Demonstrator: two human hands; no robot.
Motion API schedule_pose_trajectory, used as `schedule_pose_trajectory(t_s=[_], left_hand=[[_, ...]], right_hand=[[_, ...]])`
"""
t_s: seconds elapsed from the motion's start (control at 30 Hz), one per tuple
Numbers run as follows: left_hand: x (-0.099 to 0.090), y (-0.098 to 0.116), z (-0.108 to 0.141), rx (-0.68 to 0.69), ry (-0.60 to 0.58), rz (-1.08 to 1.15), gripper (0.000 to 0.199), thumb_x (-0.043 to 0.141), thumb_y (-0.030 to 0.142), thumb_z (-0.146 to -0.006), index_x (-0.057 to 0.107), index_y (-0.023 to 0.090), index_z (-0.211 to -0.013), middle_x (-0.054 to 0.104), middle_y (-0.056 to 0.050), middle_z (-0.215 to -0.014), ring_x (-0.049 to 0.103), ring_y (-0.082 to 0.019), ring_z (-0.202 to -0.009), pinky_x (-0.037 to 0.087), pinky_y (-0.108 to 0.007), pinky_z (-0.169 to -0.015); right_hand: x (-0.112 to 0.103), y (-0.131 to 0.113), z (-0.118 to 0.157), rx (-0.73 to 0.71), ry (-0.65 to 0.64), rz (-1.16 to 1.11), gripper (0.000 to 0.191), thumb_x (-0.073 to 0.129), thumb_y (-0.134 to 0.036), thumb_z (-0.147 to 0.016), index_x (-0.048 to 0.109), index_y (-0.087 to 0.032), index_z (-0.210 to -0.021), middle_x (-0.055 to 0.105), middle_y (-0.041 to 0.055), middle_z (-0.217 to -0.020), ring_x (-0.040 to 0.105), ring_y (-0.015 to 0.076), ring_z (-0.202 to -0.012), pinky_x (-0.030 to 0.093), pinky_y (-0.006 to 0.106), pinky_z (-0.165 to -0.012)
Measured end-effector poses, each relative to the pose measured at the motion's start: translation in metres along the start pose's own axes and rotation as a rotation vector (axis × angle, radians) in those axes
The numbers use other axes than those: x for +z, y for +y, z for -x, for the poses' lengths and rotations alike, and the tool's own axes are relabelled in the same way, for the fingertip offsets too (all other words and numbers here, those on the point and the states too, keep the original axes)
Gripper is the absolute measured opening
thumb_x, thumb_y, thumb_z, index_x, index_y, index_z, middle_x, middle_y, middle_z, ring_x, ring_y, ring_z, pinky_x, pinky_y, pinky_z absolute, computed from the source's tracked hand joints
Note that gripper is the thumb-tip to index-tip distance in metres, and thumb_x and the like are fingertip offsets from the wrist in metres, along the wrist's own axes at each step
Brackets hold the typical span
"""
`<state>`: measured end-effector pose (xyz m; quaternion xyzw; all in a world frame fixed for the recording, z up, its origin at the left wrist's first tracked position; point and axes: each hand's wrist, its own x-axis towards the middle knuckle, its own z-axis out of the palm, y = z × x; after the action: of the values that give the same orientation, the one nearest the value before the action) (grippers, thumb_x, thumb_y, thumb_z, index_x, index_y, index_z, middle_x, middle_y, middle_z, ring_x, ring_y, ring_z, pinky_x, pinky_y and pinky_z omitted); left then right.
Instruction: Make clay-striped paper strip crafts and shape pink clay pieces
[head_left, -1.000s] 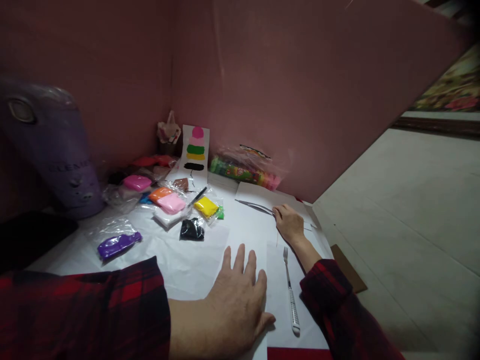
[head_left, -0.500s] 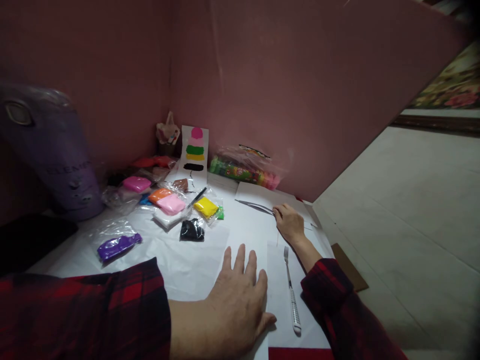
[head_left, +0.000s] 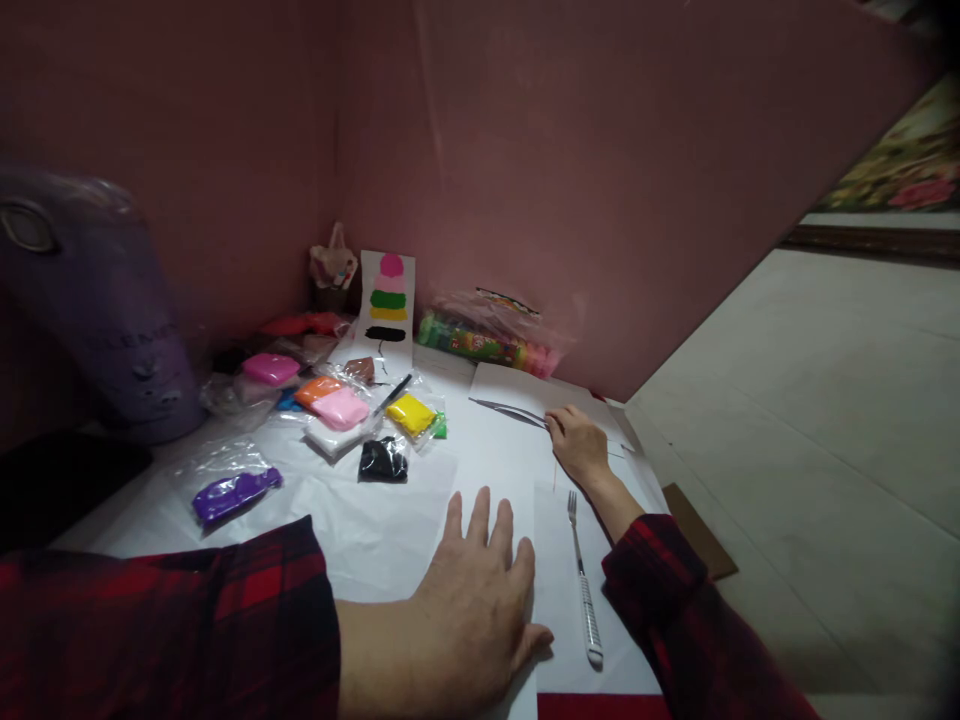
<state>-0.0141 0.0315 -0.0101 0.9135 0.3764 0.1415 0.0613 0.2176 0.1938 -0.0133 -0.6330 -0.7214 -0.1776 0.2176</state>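
Observation:
My left hand (head_left: 472,610) lies palm down on the white paper (head_left: 420,570), fingers spread, holding nothing. Farther off to the right, my right hand (head_left: 581,445) rests with curled fingers at the near edge of a white sheet (head_left: 517,385). Thin dark curved strips (head_left: 510,410) run left from its fingertips; whether they are loose pieces or lifted paper edges I cannot tell. What the fingers grip is hidden. A thin stick (head_left: 555,474) shows just below that hand. Between my two forearms lies a small fork (head_left: 583,580) with a white patterned handle, tines pointing away.
Bagged coloured clay sits on the left: purple (head_left: 234,497), black (head_left: 383,461), yellow (head_left: 410,413), pink (head_left: 340,408). A card with colour swatches (head_left: 388,300) leans at the wall beside a packet of coloured tubes (head_left: 487,340). A purple tumbler (head_left: 135,320) stands far left.
The view has shifted very slightly. Both hands and the things on the table stay where they were.

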Motion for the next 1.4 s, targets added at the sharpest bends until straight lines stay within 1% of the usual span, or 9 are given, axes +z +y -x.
schedule_pose_trajectory(t_s=[0.23, 0.47, 0.63, 0.8, 0.97, 1.1, 1.23, 1.4], left_hand=[[0.000, 0.000, -0.001, 0.005, -0.003, 0.011, 0.069, 0.035, 0.061, -0.088, 0.049, 0.010, -0.133, 0.038, -0.028, -0.143, 0.024, -0.051, -0.135, 0.019, -0.069, -0.104], [-0.002, 0.000, 0.000, -0.007, -0.016, 0.009, 0.068, 0.036, 0.061, -0.088, 0.049, 0.013, -0.134, 0.037, -0.026, -0.145, 0.023, -0.049, -0.137, 0.017, -0.068, -0.106], [-0.001, 0.000, 0.000, 0.008, 0.001, 0.008, 0.067, 0.038, 0.060, -0.088, 0.050, 0.011, -0.133, 0.038, -0.028, -0.143, 0.025, -0.050, -0.135, 0.018, -0.069, -0.105], [-0.002, 0.001, -0.001, 0.003, 0.018, -0.001, 0.065, 0.039, 0.059, -0.088, 0.050, 0.012, -0.132, 0.040, -0.026, -0.143, 0.026, -0.049, -0.135, 0.019, -0.068, -0.106], [-0.006, 0.002, -0.002, -0.012, -0.006, 0.012, 0.065, 0.042, 0.058, -0.087, 0.052, 0.011, -0.131, 0.041, -0.027, -0.141, 0.028, -0.050, -0.134, 0.022, -0.067, -0.105], [-0.008, 0.002, -0.003, -0.022, -0.014, 0.016, 0.065, 0.043, 0.058, -0.086, 0.051, 0.012, -0.132, 0.039, -0.026, -0.143, 0.025, -0.049, -0.136, 0.020, -0.068, -0.105], [-0.011, 0.001, -0.008, -0.043, -0.057, 0.029, 0.066, 0.043, 0.058, -0.086, 0.050, 0.012, -0.133, 0.039, -0.026, -0.144, 0.023, -0.048, -0.137, 0.019, -0.066, -0.106], [-0.015, -0.002, -0.015, -0.082, -0.052, 0.026, 0.067, 0.047, 0.059, -0.085, 0.050, 0.012, -0.132, 0.037, -0.025, -0.146, 0.022, -0.048, -0.137, 0.019, -0.067, -0.105]], right_hand=[[-0.001, -0.001, 0.000, 0.000, 0.000, -0.005, 0.020, 0.051, -0.022, -0.092, 0.071, -0.019, -0.093, 0.069, 0.0056, -0.093, 0.060, 0.0193, -0.083, 0.036, 0.028, -0.066], [-0.001, -0.001, 0.000, 0.004, 0.001, -0.005, 0.021, 0.050, -0.022, -0.092, 0.071, -0.019, -0.093, 0.068, 0.0061, -0.093, 0.060, 0.0196, -0.084, 0.035, 0.028, -0.066], [-0.001, -0.001, 0.000, 0.003, -0.001, -0.006, 0.022, 0.049, -0.022, -0.092, 0.071, -0.019, -0.093, 0.068, 0.0061, -0.093, 0.059, 0.0198, -0.084, 0.035, 0.028, -0.066], [-0.002, -0.001, 0.000, -0.001, -0.004, 0.001, 0.022, 0.049, -0.022, -0.092, 0.070, -0.018, -0.093, 0.068, 0.0063, -0.093, 0.059, 0.0200, -0.084, 0.035, 0.028, -0.066], [-0.001, -0.001, 0.000, 0.000, -0.007, 0.009, 0.021, 0.050, -0.021, -0.092, 0.071, -0.018, -0.093, 0.068, 0.0067, -0.092, 0.059, 0.0200, -0.085, 0.035, 0.028, -0.066], [-0.001, -0.001, 0.000, 0.002, -0.004, 0.009, 0.021, 0.050, -0.021, -0.092, 0.071, -0.017, -0.093, 0.068, 0.0065, -0.093, 0.059, 0.0197, -0.085, 0.035, 0.028, -0.066], [-0.001, -0.001, 0.000, 0.001, -0.005, 0.005, 0.021, 0.049, -0.022, -0.092, 0.071, -0.018, -0.093, 0.068, 0.0063, -0.092, 0.059, 0.0197, -0.084, 0.035, 0.028, -0.066], [-0.001, -0.001, 0.000, 0.000, -0.003, 0.003, 0.022, 0.049, -0.022, -0.092, 0.071, -0.018, -0.092, 0.068, 0.0068, -0.092, 0.059, 0.0201, -0.084, 0.035, 0.028, -0.065]])
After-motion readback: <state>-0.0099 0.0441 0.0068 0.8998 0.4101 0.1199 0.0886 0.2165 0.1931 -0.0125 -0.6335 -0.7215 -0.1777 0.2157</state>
